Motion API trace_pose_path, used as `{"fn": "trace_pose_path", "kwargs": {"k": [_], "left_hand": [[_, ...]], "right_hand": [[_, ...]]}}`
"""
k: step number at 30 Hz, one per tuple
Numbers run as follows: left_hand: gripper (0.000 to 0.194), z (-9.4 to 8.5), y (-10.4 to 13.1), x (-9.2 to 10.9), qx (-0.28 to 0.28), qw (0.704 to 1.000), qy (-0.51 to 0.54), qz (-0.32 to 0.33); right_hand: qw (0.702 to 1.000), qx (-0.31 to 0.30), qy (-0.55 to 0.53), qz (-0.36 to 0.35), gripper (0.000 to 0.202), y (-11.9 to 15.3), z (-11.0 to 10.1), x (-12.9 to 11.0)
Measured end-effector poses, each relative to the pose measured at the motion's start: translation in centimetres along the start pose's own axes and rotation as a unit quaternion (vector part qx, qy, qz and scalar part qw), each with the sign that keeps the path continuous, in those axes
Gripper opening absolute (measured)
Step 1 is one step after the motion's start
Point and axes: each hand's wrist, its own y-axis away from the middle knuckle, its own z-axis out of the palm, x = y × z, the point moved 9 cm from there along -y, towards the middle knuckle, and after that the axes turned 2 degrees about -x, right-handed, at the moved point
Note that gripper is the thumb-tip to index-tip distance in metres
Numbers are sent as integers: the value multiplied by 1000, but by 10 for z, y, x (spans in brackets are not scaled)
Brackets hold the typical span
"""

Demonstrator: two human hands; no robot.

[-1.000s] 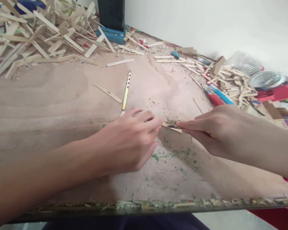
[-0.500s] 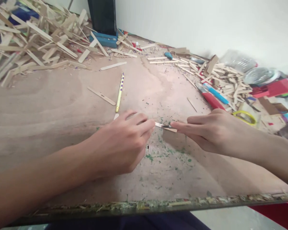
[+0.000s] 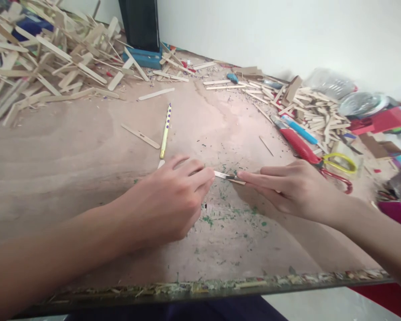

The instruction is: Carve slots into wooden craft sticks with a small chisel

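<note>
My left hand (image 3: pixel 177 196) is closed over a wooden craft stick (image 3: pixel 239 182), pressing it flat on the tabletop. A pale rounded stick end (image 3: pixel 161 164) shows on the hand's left side; I cannot tell if it belongs to the same stick. In my right hand (image 3: pixel 287 187) is a thin metal knife blade (image 3: pixel 227 177), its forefinger stretched along it. The blade lies along the stick's right end, and the fingers hide the rest of the tool. A yellow pencil with purple dots (image 3: pixel 166 131) lies just beyond my left hand.
A wooden table (image 3: pixel 70 151) carries green scraps near my hands. Heaped craft sticks (image 3: pixel 63 58) fill the far left, beside a dark upright object (image 3: pixel 141 24) on a blue base. At right lie cut sticks (image 3: pixel 316 111), a red-handled tool (image 3: pixel 299 142), yellow-handled scissors (image 3: pixel 341 160) and clear plastic (image 3: pixel 362 104).
My right wrist has shifted slightly down and left, uncovering more of the scissors' handles. The blade and the left hand stay almost in place. The view has tilted a little.
</note>
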Motion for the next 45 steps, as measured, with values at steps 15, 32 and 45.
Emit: {"fn": "trace_pose_path", "kwargs": {"k": [15, 32, 45], "left_hand": [[37, 1, 1, 3, 15, 1000, -20, 5], [33, -4, 0, 1, 45, 997, -57, 3], [25, -17, 5, 27, 79, 989, 107, 71]], "right_hand": [[997, 11, -52, 55, 35, 4, 6, 3], [977, 44, -173, 119, 28, 7, 3, 12], [980, 33, -150, 129, 32, -7, 13, 9]]}}
